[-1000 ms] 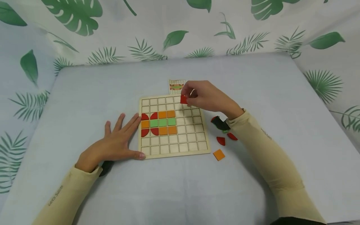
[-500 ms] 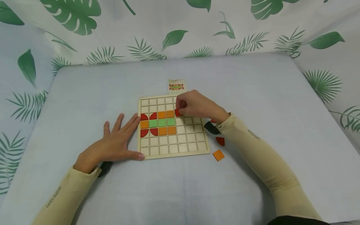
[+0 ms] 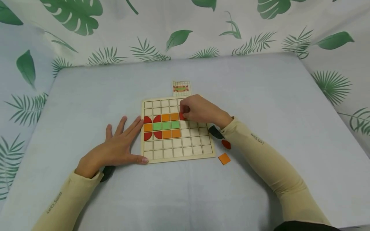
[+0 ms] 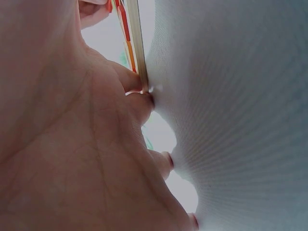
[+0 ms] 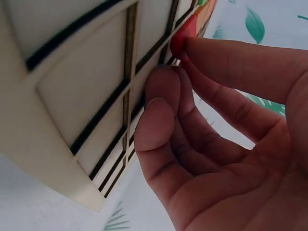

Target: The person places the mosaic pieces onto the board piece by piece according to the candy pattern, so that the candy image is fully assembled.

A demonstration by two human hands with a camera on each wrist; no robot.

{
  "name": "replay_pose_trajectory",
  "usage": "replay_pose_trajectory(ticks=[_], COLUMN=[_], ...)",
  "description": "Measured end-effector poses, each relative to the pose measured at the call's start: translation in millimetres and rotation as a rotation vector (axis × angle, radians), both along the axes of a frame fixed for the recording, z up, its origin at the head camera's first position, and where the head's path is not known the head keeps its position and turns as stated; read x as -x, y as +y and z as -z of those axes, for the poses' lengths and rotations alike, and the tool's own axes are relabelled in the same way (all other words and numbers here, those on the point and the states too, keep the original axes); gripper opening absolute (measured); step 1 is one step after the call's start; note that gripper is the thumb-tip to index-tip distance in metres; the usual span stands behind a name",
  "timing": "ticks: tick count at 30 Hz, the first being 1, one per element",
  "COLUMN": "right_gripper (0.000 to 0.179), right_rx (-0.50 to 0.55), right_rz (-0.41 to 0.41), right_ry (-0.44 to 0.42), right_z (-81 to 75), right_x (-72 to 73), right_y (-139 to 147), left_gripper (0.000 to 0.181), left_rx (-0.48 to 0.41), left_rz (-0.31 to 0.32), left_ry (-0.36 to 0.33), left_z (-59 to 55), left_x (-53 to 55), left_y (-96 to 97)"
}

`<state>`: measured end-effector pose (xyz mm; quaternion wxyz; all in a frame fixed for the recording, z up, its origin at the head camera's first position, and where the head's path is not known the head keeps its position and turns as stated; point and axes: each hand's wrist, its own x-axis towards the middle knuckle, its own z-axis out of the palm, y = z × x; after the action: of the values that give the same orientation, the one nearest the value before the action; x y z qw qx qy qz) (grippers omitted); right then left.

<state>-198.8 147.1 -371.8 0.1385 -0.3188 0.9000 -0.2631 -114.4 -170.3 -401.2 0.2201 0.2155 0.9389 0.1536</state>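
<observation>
A pale wooden grid board [image 3: 190, 152] lies on the table with red, orange and green tiles [image 3: 166, 126] in its left and middle cells. Its left edge is touched by my left hand [image 3: 114, 150], whose fingers are spread, with the thumb at the near left corner. Over the board, my right hand [image 3: 202, 109] pinches a red tile [image 5: 186, 34] between thumb and finger. That tile sits at the cell just right of the far orange row, partly hidden by the fingers. In the left wrist view the board's edge [image 4: 138, 43] meets the left fingertips.
A small pattern card [image 3: 181, 89] lies just beyond the board. To the right are a loose orange square [image 3: 224, 158] and a red curved tile [image 3: 226, 144]. A dark object [image 3: 215, 132] shows at the right wrist. Leaf-printed cloth [image 3: 179, 38] hangs behind the table.
My right hand has come down and slightly left with the red tile, from above the board's far rows to the cell beside the orange tiles. The left hand keeps its place.
</observation>
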Motion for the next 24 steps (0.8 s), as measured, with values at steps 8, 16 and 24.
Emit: replay_pose_trajectory(ticks=[8, 16, 24], right_gripper=[0.007, 0.014, 0.045], right_rx=[-0.026, 0.076, 0.111], right_rz=[-0.007, -0.005, 0.043], right_ry=[-0.009, -0.130, -0.127], right_z=[0.0, -9.1, -20.3], right_x=[0.7, 1.7, -6.3], right_y=[2, 27, 55], left_gripper=[0.136, 0.136, 0.137], left_rx=[-0.005, -0.002, -0.006], left_rz=[0.002, 0.008, 0.007], left_ry=[0.003, 0.002, 0.003], left_z=[0.4, 0.3, 1.6], left_x=[-0.8, 0.5, -0.7], left_y=[0.4, 0.1, -0.1])
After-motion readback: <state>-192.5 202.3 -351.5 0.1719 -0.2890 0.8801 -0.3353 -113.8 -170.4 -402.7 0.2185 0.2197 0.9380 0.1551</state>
